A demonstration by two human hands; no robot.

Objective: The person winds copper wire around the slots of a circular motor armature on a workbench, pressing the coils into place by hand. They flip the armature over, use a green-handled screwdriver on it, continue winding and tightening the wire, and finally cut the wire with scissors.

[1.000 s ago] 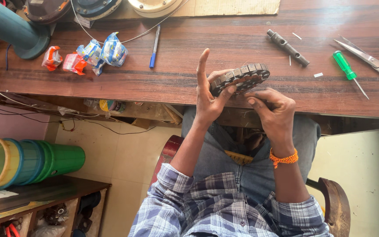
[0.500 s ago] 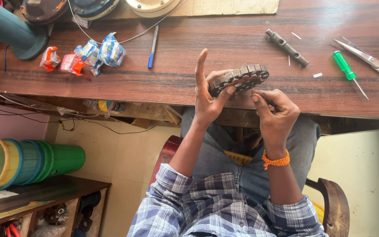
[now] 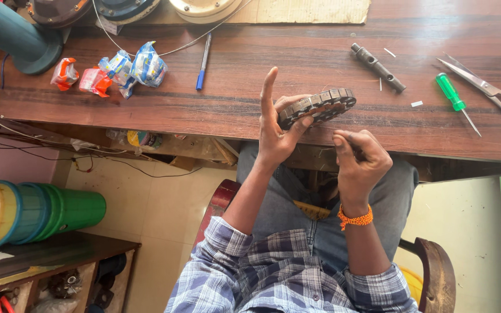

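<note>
Here I see the left hand [image 3: 278,130] holding a round toothed metal ring [image 3: 318,106] by its near rim, thumb and fingers closed on it, with the index finger pointing straight up. The ring is held tilted just above the front edge of the wooden table [image 3: 250,110]. The right hand [image 3: 359,161] is just beside it, lower, the fingers pinched together; I cannot tell if something thin is between them. An orange thread band [image 3: 354,219] is on the right wrist. On the table, behind the ring, lies a dark metal rod [image 3: 377,67]. To the right lie a green screwdriver [image 3: 457,103] and scissors [image 3: 486,90], well apart from the hands. A blue pen [image 3: 203,61] lies to the left.
</note>
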